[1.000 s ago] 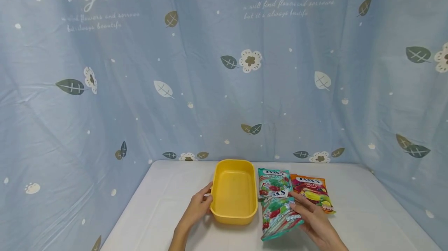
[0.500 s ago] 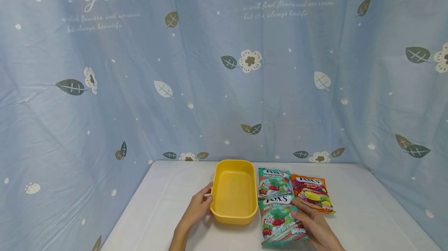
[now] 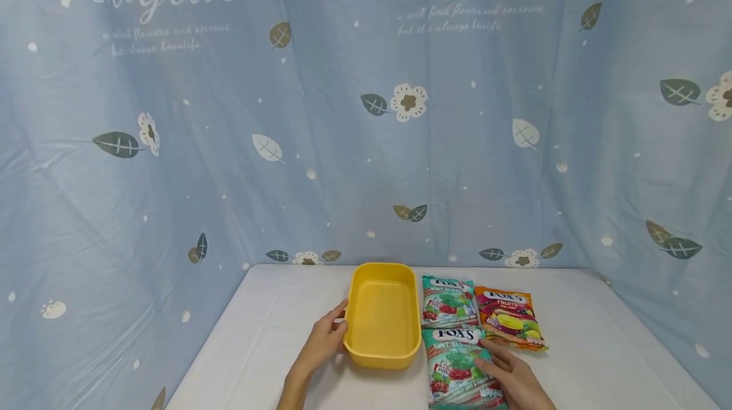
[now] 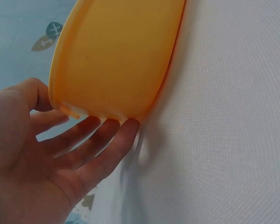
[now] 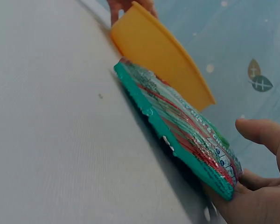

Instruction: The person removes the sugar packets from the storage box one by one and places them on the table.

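My left hand (image 3: 323, 339) is at the left side of a yellow plastic tub (image 3: 383, 318). In the left wrist view its fingertips (image 4: 130, 123) touch the tub's outer wall, with the thumb up by the rim. The right hand (image 3: 517, 378) is at the right edge of a green Fox's mint candy bag (image 3: 457, 372), which lies face up at the front. From the right wrist, the thumb (image 5: 259, 133) stands apart above the bag, while the other fingers are at its edge, partly hidden by it.
Behind the front bag lies a second green mint candy bag (image 3: 448, 302). An orange Fox's fruits candy bag (image 3: 511, 314) is to its right. All rest on a white-covered table (image 3: 595, 346), with a blue patterned curtain (image 3: 332, 175) around it.
The right hand has brought the green candy bag nearer and flatter, off the second green bag, and its thumb has come away. My left hand stays at the tub.
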The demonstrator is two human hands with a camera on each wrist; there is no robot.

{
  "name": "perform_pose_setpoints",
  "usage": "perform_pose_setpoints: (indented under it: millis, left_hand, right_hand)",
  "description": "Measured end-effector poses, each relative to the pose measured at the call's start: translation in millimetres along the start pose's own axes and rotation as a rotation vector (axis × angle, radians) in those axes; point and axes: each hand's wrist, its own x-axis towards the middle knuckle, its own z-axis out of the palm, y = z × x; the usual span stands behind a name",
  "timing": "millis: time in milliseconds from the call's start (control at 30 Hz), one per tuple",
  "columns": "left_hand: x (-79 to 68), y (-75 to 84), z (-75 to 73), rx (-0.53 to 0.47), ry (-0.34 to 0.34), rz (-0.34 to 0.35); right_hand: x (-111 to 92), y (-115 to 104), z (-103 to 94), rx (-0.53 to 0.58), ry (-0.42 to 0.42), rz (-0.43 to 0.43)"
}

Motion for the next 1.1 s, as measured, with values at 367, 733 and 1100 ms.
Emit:
perform_pose_setpoints:
  millis: [367, 733, 1100]
  left_hand:
    - [1.8, -2.6, -0.1, 0.015, 0.0, -0.018]
    - [-0.7, -0.7, 1.5, 0.025, 0.003, -0.012]
    - [-2.1, 2.2, 1.2, 0.006, 0.01, -0.002]
  right_hand:
    - [-1.5, 2.5, -4.5, -0.228, 0.021, -0.018]
    - [-5.2, 6.8, -6.1, -0.388, 0.001, -0.123]
    - [-6.5, 2.0, -2.2, -0.592, 0.083, -0.125]
